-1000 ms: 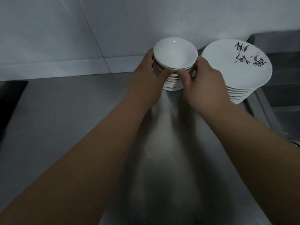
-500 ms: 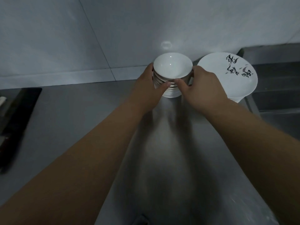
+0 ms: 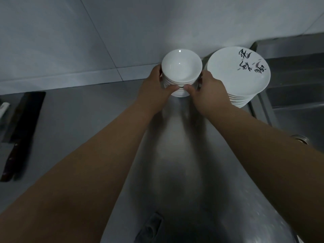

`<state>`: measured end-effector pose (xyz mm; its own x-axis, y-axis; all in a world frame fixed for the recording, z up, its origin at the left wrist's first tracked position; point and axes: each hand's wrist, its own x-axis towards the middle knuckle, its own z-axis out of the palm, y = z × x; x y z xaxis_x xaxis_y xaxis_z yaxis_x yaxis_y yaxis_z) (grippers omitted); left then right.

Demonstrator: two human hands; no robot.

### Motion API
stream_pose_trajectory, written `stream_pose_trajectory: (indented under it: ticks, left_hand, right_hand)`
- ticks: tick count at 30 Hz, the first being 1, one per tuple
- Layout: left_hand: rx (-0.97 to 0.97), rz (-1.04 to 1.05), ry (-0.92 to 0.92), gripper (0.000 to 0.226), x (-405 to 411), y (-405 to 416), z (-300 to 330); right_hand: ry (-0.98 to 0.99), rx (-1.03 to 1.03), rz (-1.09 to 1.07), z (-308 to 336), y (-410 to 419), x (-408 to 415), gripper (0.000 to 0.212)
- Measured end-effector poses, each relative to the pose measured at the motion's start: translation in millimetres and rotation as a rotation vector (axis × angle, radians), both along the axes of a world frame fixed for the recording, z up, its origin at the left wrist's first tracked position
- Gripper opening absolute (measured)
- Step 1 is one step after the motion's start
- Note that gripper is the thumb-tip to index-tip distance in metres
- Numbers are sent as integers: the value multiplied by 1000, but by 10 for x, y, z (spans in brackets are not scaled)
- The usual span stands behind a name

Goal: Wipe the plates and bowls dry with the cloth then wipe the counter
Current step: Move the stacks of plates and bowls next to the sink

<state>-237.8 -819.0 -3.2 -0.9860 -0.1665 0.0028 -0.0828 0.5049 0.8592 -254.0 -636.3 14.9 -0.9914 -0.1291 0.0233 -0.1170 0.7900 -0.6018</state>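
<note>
Both hands wrapping stack of glossy white round bowls (image 3: 181,71): left hand (image 3: 155,88) gripping left side, right hand (image 3: 207,90) gripping right. Painted plate stack (image 3: 236,76) sitting just right of bowls on brushed steel counter (image 3: 78,120).

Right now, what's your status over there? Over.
Left hand and right hand grip stack of white ceramic bowls on steel counter. Stack of painted white plates close alongside.

place: kitchen, likely commercial | brushed stainless-steel counter (image 3: 73,123) | steel sink basin (image 3: 298,95) at right | grey tiled wall (image 3: 70,41) | stacked white ceramic bowls (image 3: 181,67), stacked white plates with black brush script (image 3: 233,76) | dark-handled cleaver (image 3: 21,123) at left
</note>
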Motion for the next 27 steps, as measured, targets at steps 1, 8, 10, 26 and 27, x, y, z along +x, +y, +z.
stream_pose_trajectory:
  ticks: [1, 8, 10, 26, 27]
  left_hand:
    - [9, 5, 0, 84, -4, 1, -5]
    - [10, 23, 14, 86, -30, 52, -27]
    - [17, 30, 9, 87, -35, 57, -44]
    - [52, -9, 37, 88, -76, 90, -78]
    - [48, -6, 34, 88, -74, 92, -80]
  right_hand:
    - [-5, -6, -6, -10, -9, -1, 60]
    - [-19, -51, -37, -64, -43, 21, 56]
    - [-25, -61, -44, -68, -47, 20, 54]
    - [-6, -40, -51, -117, -103, -7, 67]
    - [-5, -25, -56, -128, -101, -15, 65]
